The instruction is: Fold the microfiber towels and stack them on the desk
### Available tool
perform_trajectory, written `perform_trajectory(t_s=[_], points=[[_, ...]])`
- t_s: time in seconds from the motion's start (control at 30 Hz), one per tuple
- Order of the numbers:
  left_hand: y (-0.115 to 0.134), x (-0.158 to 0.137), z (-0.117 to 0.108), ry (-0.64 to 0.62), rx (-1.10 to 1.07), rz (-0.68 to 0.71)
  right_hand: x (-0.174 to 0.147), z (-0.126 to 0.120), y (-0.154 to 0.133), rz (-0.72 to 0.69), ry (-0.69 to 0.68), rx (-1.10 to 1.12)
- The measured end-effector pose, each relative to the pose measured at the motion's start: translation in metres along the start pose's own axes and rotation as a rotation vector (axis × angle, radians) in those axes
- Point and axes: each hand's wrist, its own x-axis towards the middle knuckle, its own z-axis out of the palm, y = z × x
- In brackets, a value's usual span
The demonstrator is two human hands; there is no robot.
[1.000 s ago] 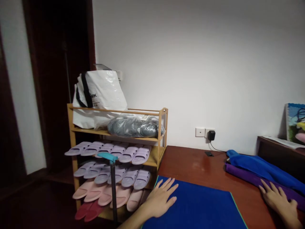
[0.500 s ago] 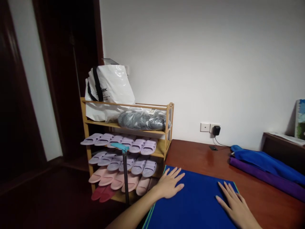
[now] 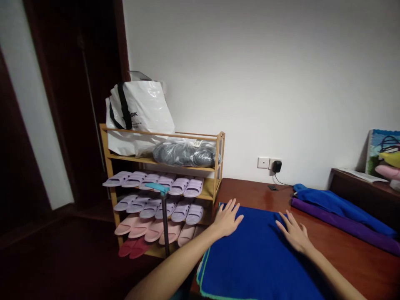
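Cloth (image 3: 250, 250), blue w/ green edging, spread on near part of bench (image 3: 243, 191). L hand (image 3: 227, 220) on its far L corner, fingers splayed, grip apart, nothing clamped. R hand (image 3: 295, 235) at far R part, grip also apart; can't tell if touching. Farther R on bench: blue fabric (image 3: 337, 206) along purple roll (image 3: 331, 221). Far wall (image 3: 250, 83): blk plug (image 3: 276, 166). L side: rack (image 3: 111, 171) w/ slippers (image 3: 193, 187), wht bag (image 3: 150, 108) up top.
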Motion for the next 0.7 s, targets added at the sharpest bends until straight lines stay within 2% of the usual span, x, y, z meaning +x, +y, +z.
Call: perform_trajectory(t_s=[0.13, 0.2, 0.33, 0.4, 0.5, 0.63, 0.7], points=[[-0.003, -0.018, 0.007, -0.081, -0.004, -0.05, -0.01, 0.004, 0.006, -0.002, -0.046, 0.006], [-0.005, -0.021, 0.008, -0.076, 0.005, -0.058, -0.01, 0.0, 0.007, -0.009, -0.032, -0.005], [-0.003, -0.005, 0.004, -0.062, 0.011, -0.045, 0.007, -0.016, -0.002, -0.059, -0.009, -0.002], [-0.002, 0.011, 0.003, -0.059, 0.002, -0.062, 0.02, -0.023, -0.015, -0.053, -0.016, 0.028], [-0.001, 0.03, 0.008, -0.057, -0.013, -0.114, 0.037, -0.021, -0.052, -0.049, -0.044, 0.077], [-0.005, 0.038, 0.022, -0.08, -0.019, -0.108, 0.048, -0.001, -0.109, -0.163, -0.101, 0.113], [-0.009, 0.036, 0.027, -0.083, -0.015, -0.11, 0.049, 0.01, -0.12, -0.202, -0.125, 0.11]])
